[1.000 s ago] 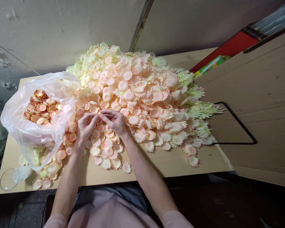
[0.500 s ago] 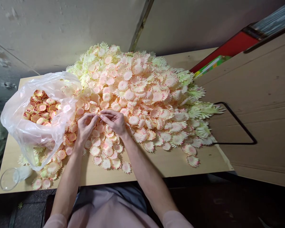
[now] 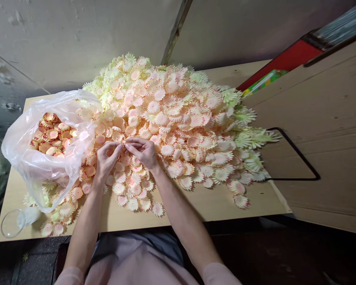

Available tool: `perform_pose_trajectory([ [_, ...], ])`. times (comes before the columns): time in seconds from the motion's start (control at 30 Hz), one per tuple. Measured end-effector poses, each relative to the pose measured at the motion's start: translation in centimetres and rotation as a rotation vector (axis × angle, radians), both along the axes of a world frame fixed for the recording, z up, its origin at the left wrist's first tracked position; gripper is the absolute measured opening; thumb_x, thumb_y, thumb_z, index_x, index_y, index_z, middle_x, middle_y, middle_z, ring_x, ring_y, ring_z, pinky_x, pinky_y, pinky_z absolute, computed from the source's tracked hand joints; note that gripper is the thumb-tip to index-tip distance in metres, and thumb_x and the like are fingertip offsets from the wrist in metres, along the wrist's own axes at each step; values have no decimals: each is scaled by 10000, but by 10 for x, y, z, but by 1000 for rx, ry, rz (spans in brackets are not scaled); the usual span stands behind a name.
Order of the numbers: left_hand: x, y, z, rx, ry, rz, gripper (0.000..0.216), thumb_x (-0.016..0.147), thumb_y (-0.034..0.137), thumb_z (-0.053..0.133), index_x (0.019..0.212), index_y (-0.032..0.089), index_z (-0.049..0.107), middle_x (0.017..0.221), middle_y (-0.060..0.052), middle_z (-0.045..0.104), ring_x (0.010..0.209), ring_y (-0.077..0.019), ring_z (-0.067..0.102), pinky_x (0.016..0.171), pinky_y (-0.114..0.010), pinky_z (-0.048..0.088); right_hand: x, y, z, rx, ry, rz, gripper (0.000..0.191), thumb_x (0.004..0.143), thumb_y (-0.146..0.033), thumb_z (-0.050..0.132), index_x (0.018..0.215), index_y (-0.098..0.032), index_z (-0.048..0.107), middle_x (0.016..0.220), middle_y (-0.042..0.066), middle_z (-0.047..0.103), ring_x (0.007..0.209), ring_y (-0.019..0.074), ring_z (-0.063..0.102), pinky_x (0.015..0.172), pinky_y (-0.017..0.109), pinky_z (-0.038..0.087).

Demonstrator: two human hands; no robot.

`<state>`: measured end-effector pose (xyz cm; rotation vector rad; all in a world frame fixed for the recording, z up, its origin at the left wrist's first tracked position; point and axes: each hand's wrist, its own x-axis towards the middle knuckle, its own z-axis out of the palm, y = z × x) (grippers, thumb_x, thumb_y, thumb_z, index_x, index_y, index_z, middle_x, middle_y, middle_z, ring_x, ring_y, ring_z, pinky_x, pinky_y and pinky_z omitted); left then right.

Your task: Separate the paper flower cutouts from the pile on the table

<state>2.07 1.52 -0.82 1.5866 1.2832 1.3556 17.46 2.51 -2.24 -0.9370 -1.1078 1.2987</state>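
Note:
A broad heap of artificial flower petal pieces (image 3: 172, 107), pale pink and yellow-green with red-tipped edges, spreads over the table. My left hand (image 3: 108, 156) is at the heap's near left part, thumb and fingertips pinched together. Close beside it, my right hand (image 3: 144, 152) pinches too, and the two thumb tips almost meet. Whatever lies between the fingertips is too small to make out; petal pieces around and behind blend with it. To the left, an open clear plastic bag (image 3: 26, 134) holds smaller, curled orange-yellow petal pieces (image 3: 52, 134).
A clear glass (image 3: 13, 223) stands at the near left corner of the wooden table (image 3: 213, 209). On the right are a large cardboard sheet (image 3: 323, 130), a bent black metal frame (image 3: 302, 156) and a red bar (image 3: 284, 63). A wall (image 3: 86, 39) rises behind.
Both hands keep the same pinched pose in the same place. The view has shifted very slightly; nothing else visibly differs.

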Motion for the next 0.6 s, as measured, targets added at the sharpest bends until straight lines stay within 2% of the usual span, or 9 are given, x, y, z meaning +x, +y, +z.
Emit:
perform_pose_trajectory([
  [0.6,-1,0,1,2,8,-6,186,837,371,701,836,187,722,837,-48,713,797,-163,656,772,-291,516,0,1,-3,5,-6,6,351,682,-428,818,943,-208,737,830,36,773,708,186,737,740,331,627],
])
